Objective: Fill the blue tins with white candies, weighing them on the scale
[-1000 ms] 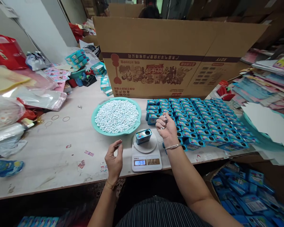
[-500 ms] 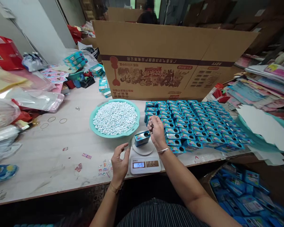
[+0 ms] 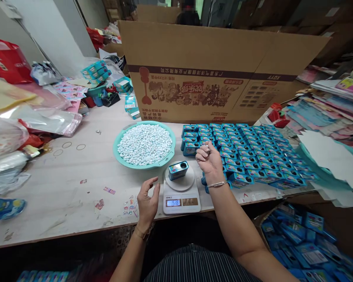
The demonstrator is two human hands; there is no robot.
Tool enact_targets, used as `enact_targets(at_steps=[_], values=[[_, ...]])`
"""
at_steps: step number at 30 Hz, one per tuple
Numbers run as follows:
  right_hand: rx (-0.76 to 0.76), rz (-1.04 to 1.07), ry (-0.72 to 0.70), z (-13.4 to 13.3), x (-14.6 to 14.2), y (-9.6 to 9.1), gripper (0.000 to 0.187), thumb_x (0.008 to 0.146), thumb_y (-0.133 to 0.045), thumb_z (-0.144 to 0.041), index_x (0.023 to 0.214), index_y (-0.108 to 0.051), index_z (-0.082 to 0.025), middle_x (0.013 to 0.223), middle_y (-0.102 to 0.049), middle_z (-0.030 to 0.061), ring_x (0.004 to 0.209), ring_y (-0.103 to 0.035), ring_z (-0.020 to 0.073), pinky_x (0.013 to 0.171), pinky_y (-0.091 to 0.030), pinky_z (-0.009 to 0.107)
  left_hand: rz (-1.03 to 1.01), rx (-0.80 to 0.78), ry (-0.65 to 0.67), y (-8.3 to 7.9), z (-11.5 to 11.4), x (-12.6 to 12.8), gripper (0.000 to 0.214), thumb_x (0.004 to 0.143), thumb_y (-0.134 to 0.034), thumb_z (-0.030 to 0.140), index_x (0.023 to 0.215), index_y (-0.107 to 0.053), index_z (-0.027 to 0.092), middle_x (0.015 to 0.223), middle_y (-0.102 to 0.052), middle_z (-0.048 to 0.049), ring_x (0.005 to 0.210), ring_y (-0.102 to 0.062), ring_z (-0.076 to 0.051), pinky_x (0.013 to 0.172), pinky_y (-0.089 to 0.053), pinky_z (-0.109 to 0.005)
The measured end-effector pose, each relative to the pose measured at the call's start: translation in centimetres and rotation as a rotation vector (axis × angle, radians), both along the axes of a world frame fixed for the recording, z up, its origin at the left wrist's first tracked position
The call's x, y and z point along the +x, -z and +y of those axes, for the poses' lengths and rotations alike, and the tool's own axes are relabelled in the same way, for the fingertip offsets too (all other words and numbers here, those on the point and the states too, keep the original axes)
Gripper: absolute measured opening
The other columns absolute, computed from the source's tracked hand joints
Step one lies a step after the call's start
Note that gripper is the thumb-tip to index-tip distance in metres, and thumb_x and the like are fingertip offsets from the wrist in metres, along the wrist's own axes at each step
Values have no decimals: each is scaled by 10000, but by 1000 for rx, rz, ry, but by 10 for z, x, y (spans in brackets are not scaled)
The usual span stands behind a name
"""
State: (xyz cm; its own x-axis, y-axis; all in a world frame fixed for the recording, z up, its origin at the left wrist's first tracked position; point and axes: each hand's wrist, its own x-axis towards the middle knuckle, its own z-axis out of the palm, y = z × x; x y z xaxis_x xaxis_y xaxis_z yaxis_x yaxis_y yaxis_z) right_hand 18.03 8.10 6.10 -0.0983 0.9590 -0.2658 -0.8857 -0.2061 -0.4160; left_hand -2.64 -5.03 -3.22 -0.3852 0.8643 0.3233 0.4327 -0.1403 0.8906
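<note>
On the round plate of a white digital scale point(image 3: 181, 207) stands a blue tin point(image 3: 178, 170) with a dark round hole in its top. The display appears to read 151.8. My left hand point(image 3: 147, 200) is held open just left of the scale, thumb and fingers curved apart and empty. My right hand point(image 3: 209, 158) is closed, raised right of the tin and in front of the tin rows. A few small pale pieces, seemingly white candies, show at its fingertips. Behind the scale, a turquoise basin point(image 3: 117, 150) holds many white candies point(image 3: 144, 144).
Rows of blue tins point(image 3: 253, 156) cover the table's right half. A large cardboard box point(image 3: 191, 47) stands behind them. More tins point(image 3: 308, 250) lie in a carton at lower right. Plastic bags point(image 3: 8, 129) pile up at left, and paper sheets point(image 3: 326, 156) at right.
My right hand has moved right, away from the tin's hole, its fingers still closed. The display has gone from about 151.5 to 151.8. My left hand has hardly moved.
</note>
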Motion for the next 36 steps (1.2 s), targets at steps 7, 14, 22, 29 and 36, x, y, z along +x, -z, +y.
enact_targets(at_steps=[7, 14, 22, 29, 36], values=[[10, 93, 27, -6, 20, -3, 262, 1025, -410, -289, 774, -441, -223, 511, -361, -103, 353, -342, 51, 314, -249, 152, 38, 32, -24, -7, 6, -7, 228, 887, -597, 320, 1036, -691, 177, 1024, -715, -82, 946, -671, -203, 836, -561, -353], [-10, 125, 27, -11, 29, -5, 238, 1012, -445, -263, 777, -441, -224, 514, -375, -102, 356, -351, 51, 318, -255, 152, 168, 127, 69, -24, 25, -4, 246, 905, -604, 318, 1111, -658, 195, 1080, -694, -82, 1018, -646, -213, 872, -553, -372], [3, 138, -18, -12, 18, 0, 189, 980, -521, -243, 804, -453, -229, 511, -367, -112, 352, -339, 49, 313, -253, 141, 551, 118, 275, -31, 52, 18, 525, 862, -652, 314, 1345, -484, 190, 1248, -610, -136, 1165, -563, -288, 992, -477, -463], [58, 187, 15, -9, 39, -13, 196, 1000, -463, -247, 806, -453, -228, 520, -389, -98, 366, -354, 60, 322, -271, 148, 916, -45, 471, -50, 89, 48, 384, 792, -581, 113, 1165, -589, 206, 1044, -627, -90, 1020, -564, -291, 1017, -406, -505], [80, 155, 132, -17, 74, -8, 178, 959, -533, -216, 796, -463, -223, 529, -385, -97, 369, -347, 59, 331, -289, 149, 916, -48, 472, -53, 154, 94, 375, 764, -602, 99, 1109, -590, 244, 1109, -617, -90, 1151, -512, -315, 1147, -204, -603]])
